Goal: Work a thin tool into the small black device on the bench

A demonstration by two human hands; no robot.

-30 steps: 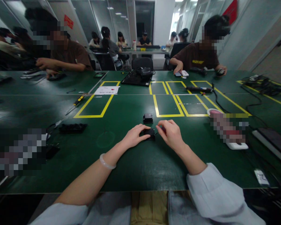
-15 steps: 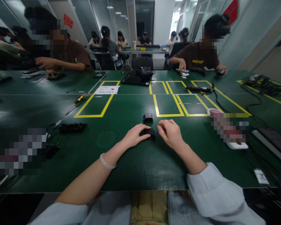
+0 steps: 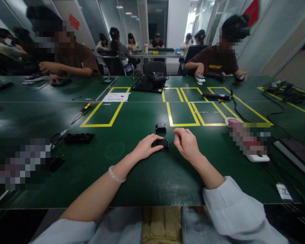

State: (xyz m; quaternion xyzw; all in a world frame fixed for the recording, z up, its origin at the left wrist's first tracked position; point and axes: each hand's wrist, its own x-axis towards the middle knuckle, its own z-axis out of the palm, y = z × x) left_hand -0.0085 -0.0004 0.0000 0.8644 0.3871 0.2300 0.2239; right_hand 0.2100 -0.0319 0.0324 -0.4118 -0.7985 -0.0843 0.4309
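A small black block-like part point(image 3: 163, 143) lies on the green table in front of me. My left hand point(image 3: 148, 147) grips it from the left, thumb at the near side and fingers at the far side. To its right is my right hand point(image 3: 185, 142), apart from the part, with thumb and fingertips pinched together. A thin dark piece shows between those fingertips and the part's right side; what it is I cannot make out. Just beyond stands a similar black part point(image 3: 160, 127), touched by neither hand.
Yellow tape outlines point(image 3: 184, 125) mark the table ahead. A black strip-shaped object point(image 3: 79, 138) lies to the left. On the right are a pink-and-white object point(image 3: 240, 132), a dark flat device point(image 3: 297, 156) and cables point(image 3: 287, 91). Co-workers sit across the table.
My right hand has shifted slightly to the right, away from the black part. My left hand and both black parts have stayed put.
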